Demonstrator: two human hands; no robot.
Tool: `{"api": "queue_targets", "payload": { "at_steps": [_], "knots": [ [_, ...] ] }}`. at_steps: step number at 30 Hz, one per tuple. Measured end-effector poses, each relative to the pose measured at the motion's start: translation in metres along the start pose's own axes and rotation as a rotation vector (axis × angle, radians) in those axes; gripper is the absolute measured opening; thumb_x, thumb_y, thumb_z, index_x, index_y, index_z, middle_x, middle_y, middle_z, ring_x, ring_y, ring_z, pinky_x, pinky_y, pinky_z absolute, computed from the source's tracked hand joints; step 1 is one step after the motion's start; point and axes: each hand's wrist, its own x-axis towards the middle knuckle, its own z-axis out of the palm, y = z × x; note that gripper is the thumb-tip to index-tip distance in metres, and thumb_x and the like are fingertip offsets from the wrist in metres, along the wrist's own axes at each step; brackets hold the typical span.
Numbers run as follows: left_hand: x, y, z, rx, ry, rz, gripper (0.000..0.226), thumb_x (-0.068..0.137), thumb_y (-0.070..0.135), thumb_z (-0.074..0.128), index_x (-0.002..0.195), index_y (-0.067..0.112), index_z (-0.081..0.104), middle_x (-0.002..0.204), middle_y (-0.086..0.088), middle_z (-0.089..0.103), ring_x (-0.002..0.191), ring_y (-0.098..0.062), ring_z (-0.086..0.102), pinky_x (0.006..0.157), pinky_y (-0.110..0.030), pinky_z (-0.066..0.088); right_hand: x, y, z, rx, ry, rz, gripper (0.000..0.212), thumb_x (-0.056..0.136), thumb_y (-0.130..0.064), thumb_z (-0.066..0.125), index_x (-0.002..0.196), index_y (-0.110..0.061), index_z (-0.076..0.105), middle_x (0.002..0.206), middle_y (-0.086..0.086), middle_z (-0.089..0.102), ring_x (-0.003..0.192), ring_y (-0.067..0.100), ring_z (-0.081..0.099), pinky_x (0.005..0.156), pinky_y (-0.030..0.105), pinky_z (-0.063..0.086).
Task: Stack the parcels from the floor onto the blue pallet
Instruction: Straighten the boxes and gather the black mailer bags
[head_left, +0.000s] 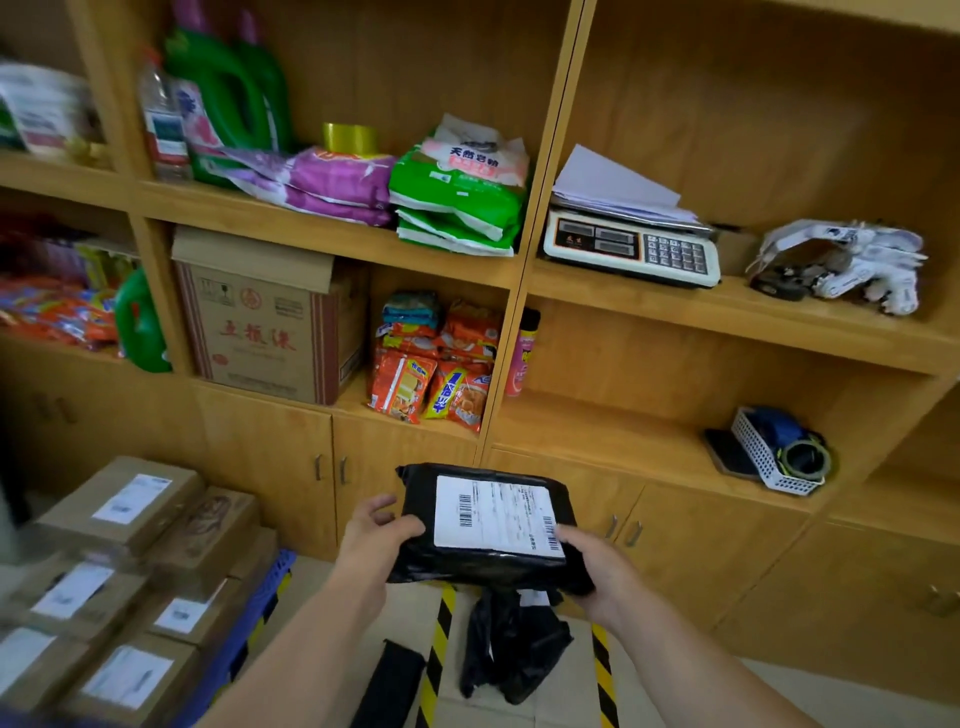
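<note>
1. Black parcel (488, 525): a soft, black plastic mailer with a white shipping label (496, 514) facing up, held in the air in front of the wooden shelving unit (524, 270), above the floor and to the right of the pallet.
2. Left hand (379, 535): grips the parcel's left edge, thumb lying on top near the label, fingers curled at the side.
3. Right hand (597, 577): grips the parcel's lower right corner, thumb on top beside the label's barcode, fingers wrapped beneath.
4. Blue pallet (270, 587): lower left; only its right edge shows, the remainder covered by cardboard boxes (130, 571) with white labels, packed side by side and stacked in more than one layer. This region is blurred.
5. Floor below the hands: a second black bag (509, 649), crumpled, lies between two black-and-yellow hazard stripes (439, 649); a flat black item (389, 680) lies just left of it.
6. Shelving, middle bay: green detergent jugs (228, 93), purple packets (322, 182) and green packets (457, 202) above; a brown carton (265, 322) and orange snack packs (436, 358) below.
7. Shelving, right bay: an electronic scale (631, 247) bearing loose papers (613, 187); lower down, a white mesh basket (769, 457), tilted, beside a roll of tape (805, 460).
</note>
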Motion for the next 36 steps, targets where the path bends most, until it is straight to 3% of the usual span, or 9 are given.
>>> {"api": "queue_targets", "payload": {
  "at_steps": [3, 5, 8, 13, 19, 21, 26, 31, 36],
  "knots": [
    [-0.001, -0.003, -0.006, 0.088, -0.018, 0.002, 0.074, 0.078, -0.004, 0.065, 0.142, 0.016, 0.032, 0.140, -0.009, 0.041, 0.111, -0.029, 0.052, 0.082, -0.040, 0.050, -0.001, -0.012, -0.004, -0.002, -0.022, -0.025, 0.036, 0.080, -0.007, 0.071, 0.111, -0.014, 0.054, 0.096, 0.020, 0.069, 0.087, 0.036, 0.066, 0.067, 0.043, 0.055],
    [-0.003, -0.002, -0.008, 0.277, 0.022, 0.035, 0.092, 0.072, 0.002, 0.072, 0.148, 0.018, 0.022, 0.151, -0.011, 0.027, 0.132, -0.031, 0.036, 0.106, -0.048, 0.036, -0.003, -0.024, -0.009, -0.031, -0.041, -0.070, 0.037, 0.078, 0.001, 0.070, 0.107, -0.014, 0.054, 0.091, 0.019, 0.068, 0.078, 0.033, 0.065, 0.057, 0.038, 0.052],
    [-0.009, 0.007, -0.003, 0.618, 0.115, 0.166, 0.105, 0.066, 0.021, 0.081, 0.150, 0.021, 0.017, 0.150, -0.012, 0.023, 0.139, -0.030, 0.022, 0.113, -0.048, 0.025, -0.003, -0.042, -0.013, -0.143, -0.101, -0.152, 0.041, 0.075, 0.006, 0.072, 0.108, -0.015, 0.057, 0.092, 0.017, 0.070, 0.075, 0.031, 0.067, 0.054, 0.035, 0.053],
    [-0.035, 0.010, 0.022, 0.893, 0.003, 0.255, 0.093, 0.077, 0.035, 0.075, 0.149, 0.017, 0.020, 0.155, -0.006, 0.020, 0.145, -0.020, 0.012, 0.116, -0.035, 0.016, 0.000, -0.062, -0.019, -0.307, -0.285, -0.243, 0.045, 0.073, 0.011, 0.071, 0.107, -0.013, 0.057, 0.107, 0.011, 0.064, 0.088, 0.026, 0.065, 0.062, 0.033, 0.052],
    [-0.075, -0.015, 0.036, 0.659, -0.095, 0.081, 0.065, 0.080, 0.032, 0.072, 0.137, 0.020, 0.044, 0.119, 0.004, 0.063, 0.099, -0.009, 0.064, 0.087, -0.026, 0.053, 0.009, -0.063, -0.026, -0.447, -0.515, -0.227, 0.048, 0.072, 0.013, 0.071, 0.108, -0.016, 0.058, 0.110, 0.007, 0.061, 0.096, 0.028, 0.063, 0.065, 0.035, 0.054],
    [-0.092, -0.026, 0.034, 0.566, -0.089, 0.055, 0.039, 0.081, 0.022, 0.071, 0.118, 0.025, 0.056, 0.108, 0.003, 0.069, 0.094, -0.010, 0.068, 0.086, -0.028, 0.055, 0.013, -0.057, -0.022, -0.506, -0.585, -0.206, 0.050, 0.072, 0.013, 0.071, 0.111, -0.016, 0.058, 0.112, 0.007, 0.060, 0.099, 0.028, 0.062, 0.073, 0.038, 0.056],
    [-0.129, -0.047, 0.009, 0.468, -0.040, -0.057, 0.022, 0.081, 0.024, 0.073, 0.099, 0.029, 0.062, 0.104, 0.003, 0.072, 0.093, -0.013, 0.069, 0.089, -0.030, 0.054, 0.007, -0.037, 0.012, -0.631, -0.767, -0.163, 0.048, 0.071, 0.008, 0.074, 0.111, -0.014, 0.059, 0.114, 0.012, 0.061, 0.103, 0.030, 0.063, 0.087, 0.043, 0.054],
    [-0.152, -0.057, -0.040, 0.297, 0.081, -0.154, 0.036, 0.076, 0.023, 0.077, 0.108, 0.017, 0.063, 0.100, -0.004, 0.074, 0.091, -0.023, 0.071, 0.092, -0.044, 0.053, -0.021, -0.012, 0.067, -0.643, -0.827, -0.190, 0.044, 0.076, 0.007, 0.071, 0.111, -0.016, 0.057, 0.111, 0.008, 0.060, 0.091, 0.024, 0.065, 0.074, 0.037, 0.055],
    [-0.164, -0.061, -0.098, 0.104, 0.242, -0.164, 0.029, 0.082, 0.015, 0.073, 0.108, 0.015, 0.060, 0.099, -0.008, 0.074, 0.089, -0.027, 0.071, 0.080, -0.041, 0.056, -0.043, 0.024, 0.125, -0.670, -0.697, -0.278, 0.063, 0.077, -0.012, 0.077, 0.131, -0.019, 0.046, 0.130, 0.005, 0.048, 0.111, 0.018, 0.050, 0.090, 0.032, 0.044]
  ]
}}
